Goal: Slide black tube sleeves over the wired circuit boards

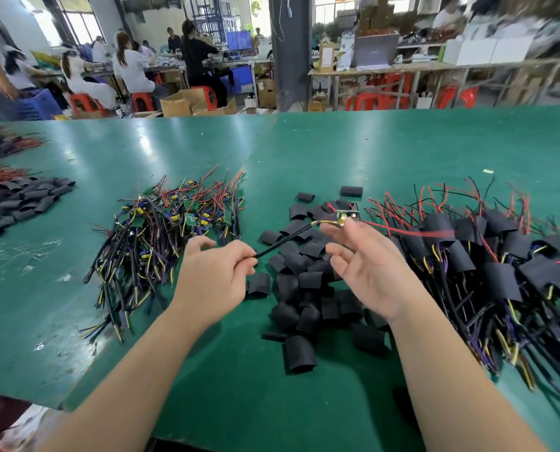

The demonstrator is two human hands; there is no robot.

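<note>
Two hands are up over the green tabletop (pixel 402 151), near its middle.

Left hand (pixel 213 278): thumb and fingers (pixel 239 252) curled, pinching the near end of a black cable (pixel 285 239). Cable runs taut toward 2 o'clock to a small board (pixel 347 216), held in the air with no sleeve on it.

Board sits right at the top fingers (pixel 334 228) of the right hand (pixel 370 272). Right hand is turned palm-left, fingers loosely spread. Cannot tell whether the top ones pinch the board or only touch it; it is blurred there. Red lead (pixel 412 232) trails off the board toward 3 o'clock, smeared.

Heaps on the tabletop, relative to the hands:
- Centre to 5 o'clock, under the hands: loose sleeves (pixel 304 278), short flattened black tubes, scattered and overlapping.
- 10 o'clock: bare boards (pixel 174 220), green boards tangled with red, black, yellow and purple wires.
- 3 to 4 o'clock: sleeved boards (pixel 500 272), black tubes on them, wires sticking out both ends.
- Far out at 9 o'clock: second sleeve heap (pixel 27 197), red wires just behind it.

12 o'clock, past the tabletop edge: people (pixel 128 63) seated on red stools (pixel 83 102), open cartons (pixel 181 104) on the floor.
</note>
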